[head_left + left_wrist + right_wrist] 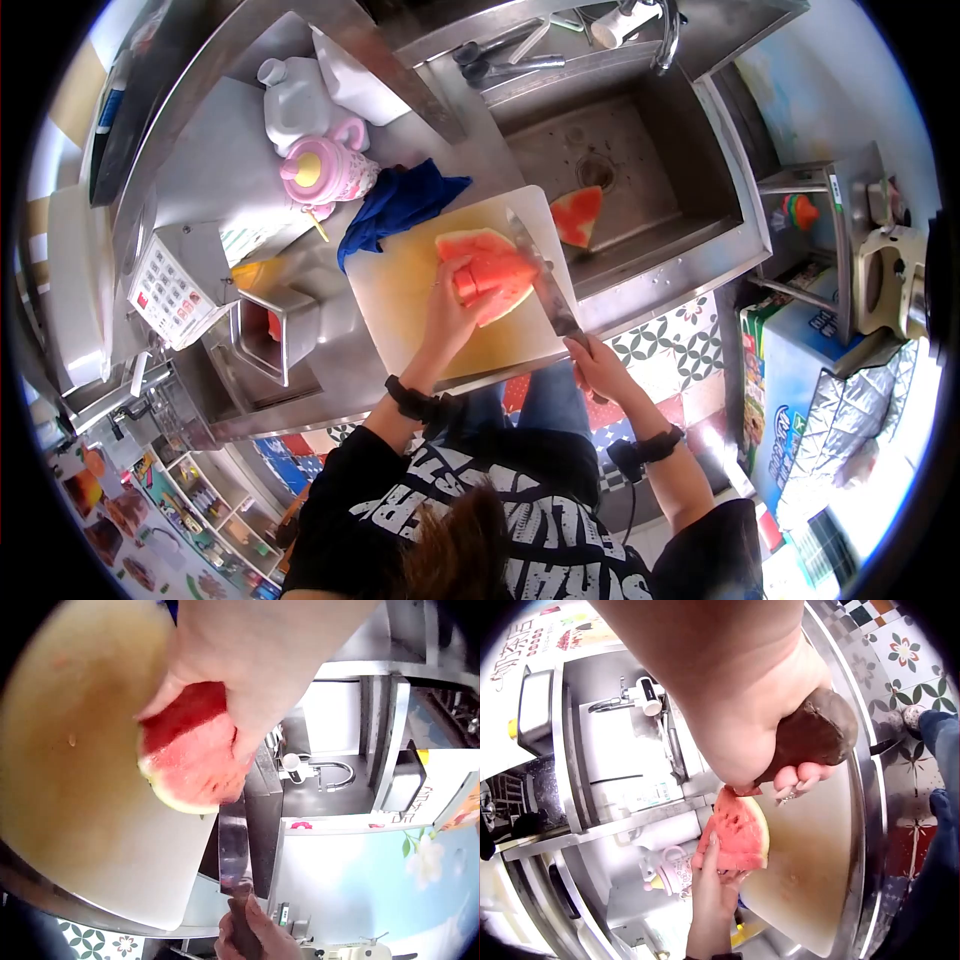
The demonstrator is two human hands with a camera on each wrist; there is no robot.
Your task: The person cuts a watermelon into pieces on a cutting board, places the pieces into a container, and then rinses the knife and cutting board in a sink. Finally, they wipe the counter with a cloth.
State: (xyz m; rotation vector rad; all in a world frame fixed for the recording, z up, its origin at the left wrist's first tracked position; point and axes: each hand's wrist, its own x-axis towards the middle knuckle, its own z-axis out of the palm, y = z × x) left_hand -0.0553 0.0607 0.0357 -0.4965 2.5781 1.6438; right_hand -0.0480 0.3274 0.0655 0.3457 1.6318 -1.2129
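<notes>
My left hand (452, 310) grips a cut chunk of watermelon (508, 268) over the pale cutting board (385, 325). Fingers and thumb spread around its red flesh, and the light green rind (180, 801) curves along its outer side. A broad-bladed knife (550, 292) is in my right hand (600, 368), which is wrapped round the brown handle (817, 731). Its blade runs along the right side of the chunk, close to the cut face; the upper blade is partly hidden behind the melon in the left wrist view.
Right of the board, a watermelon wedge (577, 215) lies at the near side of the metal sink (640, 130). A blue cloth (405, 205) touches the board's far left corner. Behind it stand a pink bottle (325, 175) and white jug (297, 105). A metal container (300, 325) sits left.
</notes>
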